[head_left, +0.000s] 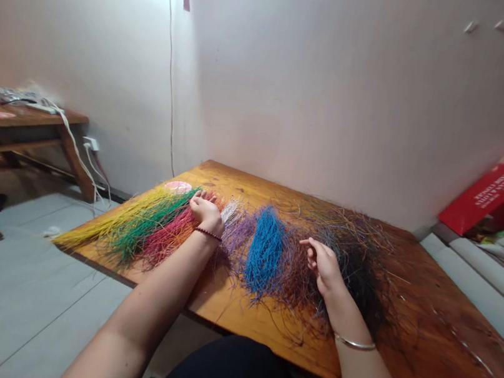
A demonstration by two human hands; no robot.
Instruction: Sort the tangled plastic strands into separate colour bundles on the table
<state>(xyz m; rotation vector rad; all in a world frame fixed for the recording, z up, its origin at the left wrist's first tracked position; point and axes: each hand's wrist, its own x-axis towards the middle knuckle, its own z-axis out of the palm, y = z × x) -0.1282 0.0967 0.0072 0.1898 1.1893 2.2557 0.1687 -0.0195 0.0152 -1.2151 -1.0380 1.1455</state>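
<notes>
Thin, wiry strands lie across a wooden table in bunches sorted by colour. My left hand (207,213), with a dark bead bracelet at the wrist, is over the red strands (168,227), near the tips of the green strands (147,221). Its fingers are loosely bent and apart, with nothing visible in them. Over the brown strands (297,265) is my right hand (323,266), a metal bangle on its wrist. The fingers there are curled in, index and thumb close together; any strand between them is too fine to see. Between the hands lie blue strands (265,251) and purple strands (236,232).
Yellow strands (109,221) reach the left edge of the wooden table (225,305). Black strands (367,288) lie right of my right hand. A red box (502,182) stands at the right by the wall. Cables hang from another table (73,118) at left.
</notes>
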